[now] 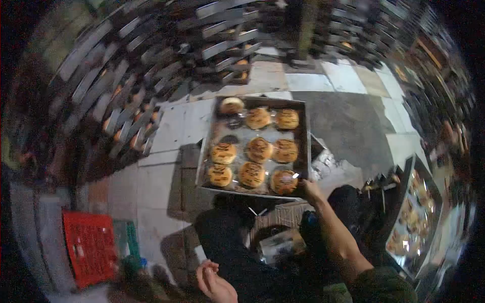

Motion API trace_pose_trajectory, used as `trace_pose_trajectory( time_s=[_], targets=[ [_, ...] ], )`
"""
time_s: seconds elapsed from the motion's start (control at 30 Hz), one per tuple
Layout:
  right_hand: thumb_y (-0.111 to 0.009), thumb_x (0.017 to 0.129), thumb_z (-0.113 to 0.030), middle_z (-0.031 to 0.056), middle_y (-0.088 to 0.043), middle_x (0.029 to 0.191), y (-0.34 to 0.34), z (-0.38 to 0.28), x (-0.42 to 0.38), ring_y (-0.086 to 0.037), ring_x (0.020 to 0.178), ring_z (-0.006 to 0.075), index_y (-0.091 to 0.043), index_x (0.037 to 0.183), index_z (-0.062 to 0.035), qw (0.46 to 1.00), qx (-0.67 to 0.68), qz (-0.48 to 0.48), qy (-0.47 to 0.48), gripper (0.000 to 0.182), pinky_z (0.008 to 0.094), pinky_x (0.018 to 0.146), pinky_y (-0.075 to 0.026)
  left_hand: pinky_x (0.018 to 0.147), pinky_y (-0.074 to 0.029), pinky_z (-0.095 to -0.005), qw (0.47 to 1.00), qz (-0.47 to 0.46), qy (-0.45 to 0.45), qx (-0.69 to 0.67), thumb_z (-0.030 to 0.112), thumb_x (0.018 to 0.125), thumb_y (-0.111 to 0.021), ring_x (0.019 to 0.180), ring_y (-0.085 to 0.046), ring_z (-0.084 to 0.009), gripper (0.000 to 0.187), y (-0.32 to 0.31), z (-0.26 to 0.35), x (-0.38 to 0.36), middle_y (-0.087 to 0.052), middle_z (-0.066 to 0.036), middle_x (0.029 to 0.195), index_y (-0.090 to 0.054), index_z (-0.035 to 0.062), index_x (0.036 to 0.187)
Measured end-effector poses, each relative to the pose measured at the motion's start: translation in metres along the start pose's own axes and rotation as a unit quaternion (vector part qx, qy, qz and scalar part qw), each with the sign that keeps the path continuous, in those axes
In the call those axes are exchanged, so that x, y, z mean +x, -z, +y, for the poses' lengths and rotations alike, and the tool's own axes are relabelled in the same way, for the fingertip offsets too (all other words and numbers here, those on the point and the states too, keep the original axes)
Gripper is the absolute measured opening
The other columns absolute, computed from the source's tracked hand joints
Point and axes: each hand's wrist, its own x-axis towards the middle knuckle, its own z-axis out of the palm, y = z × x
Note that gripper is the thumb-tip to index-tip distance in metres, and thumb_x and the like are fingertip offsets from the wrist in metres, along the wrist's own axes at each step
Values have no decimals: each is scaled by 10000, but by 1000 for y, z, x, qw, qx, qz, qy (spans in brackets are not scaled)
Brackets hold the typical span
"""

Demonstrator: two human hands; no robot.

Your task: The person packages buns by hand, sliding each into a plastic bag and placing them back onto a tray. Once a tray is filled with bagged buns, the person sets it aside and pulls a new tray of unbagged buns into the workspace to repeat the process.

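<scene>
A metal tray [252,193] is held up in front of me, tilted so its inside faces me. Several round golden buns [258,149] with dark brown lines on top sit in it in rough rows; one bun [232,105] at the far left corner looks plain and displaced. Round dark marks show on the tray near it. My right hand [311,192] grips the near right corner of the tray. Lower down, near my leg, my left hand [216,284] is closed on a small white flat piece [201,254], whose kind I cannot make out.
At right stands another tray [415,217] of baked pieces with a shiny look. A red plastic crate [90,247] lies at lower left beside a green one [126,240]. Racks of trays [222,40] line the back and sides, blurred. The floor is tiled [172,121].
</scene>
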Motion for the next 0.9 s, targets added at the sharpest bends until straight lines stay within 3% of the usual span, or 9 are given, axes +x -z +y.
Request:
trace_pose_trajectory(
  time_s=[0.03, 0.07, 0.13, 0.33, 0.43, 0.5, 0.73, 0.87, 0.9],
  targets=[
    [-485, 795, -92, 97, -580, 809, 14, 58, 47, -571, 701, 183, -545, 948, 41, 991, -59, 39, 114, 211, 292, 563, -465, 722, -344, -254, 999, -23, -11, 23, 165, 865, -449, 805, -455, -124, 187, -8, 2, -1, -511, -55, 875, -504, 34, 987],
    [-488, 775, -86, 87, -578, 768, -2, 35, 25, -565, 678, 174, -551, 925, 34, 994, -62, 79, 43, 202, 287, 538, -457, 724, -346, -255, 998, -46, -27, 44, 141, 865, -453, 789, -459, -120, 171, -13, 2, -2, -518, -56, 862, -504, 22, 976],
    [-495, 748, -82, 55, -559, 717, -20, -13, -40, -528, 586, 154, -564, 933, 15, 992, 13, 85, 94, 220, 273, 524, -436, 744, -347, -283, 994, -63, -70, 63, 162, 881, -421, 801, -458, -150, 180, -13, -9, 5, -503, -59, 862, -506, 20, 953],
    [-520, 682, -111, 58, -575, 832, 55, -122, -256, -512, 756, 146, -552, 1082, -40, 977, 17, 158, 142, 408, 276, 694, -413, 956, -289, -366, 963, -40, -246, 100, 233, 901, -388, 1105, -419, -227, 340, -38, 20, 30, -484, -134, 1148, -462, 11, 1147],
    [-525, 688, -133, 64, -576, 823, 118, -131, -341, -508, 746, 145, -556, 1027, -24, 972, 79, 149, 166, 357, 275, 694, -415, 982, -279, -372, 949, -220, -223, 29, 274, 888, -419, 1157, -386, -247, 429, -62, 43, 25, -423, -144, 1241, -397, -2, 1217],
    [-535, 674, -132, 54, -561, 779, 155, -134, -399, -506, 727, 139, -550, 973, -23, 956, 130, 240, 110, 319, 270, 665, -412, 923, -353, -386, 944, -316, 81, -51, 245, 847, -491, 1088, -440, -261, 451, -85, 42, -9, -439, -137, 1199, -388, -22, 1196],
    [-518, 672, -93, 44, -549, 804, 208, -101, -517, -510, 683, 140, -536, 1000, -23, 836, 207, 461, 215, 336, 252, 619, -417, 789, -458, -331, 768, -607, 136, -152, -4, 715, -509, 875, -551, -200, 485, -233, 25, -148, -543, -106, 1007, -403, 4, 1188],
    [-506, 676, -60, 37, -553, 772, 244, -71, -519, -524, 658, 135, -535, 991, -27, 780, 186, 547, 239, 318, 247, 591, -422, 865, -366, -275, 649, -749, 105, -81, 102, 820, -493, 955, -477, -172, 452, -311, 3, -206, -504, -106, 1045, -355, 5, 1239],
    [-516, 677, -63, 19, -548, 725, 243, -74, -518, -522, 629, 116, -543, 966, -37, 750, 235, 552, 278, 292, 237, 555, -418, 860, -361, -271, 671, -737, 77, -8, 162, 864, -477, 957, -458, -165, 442, -314, -2, -217, -485, -101, 1046, -342, 6, 1255]
  ],
)
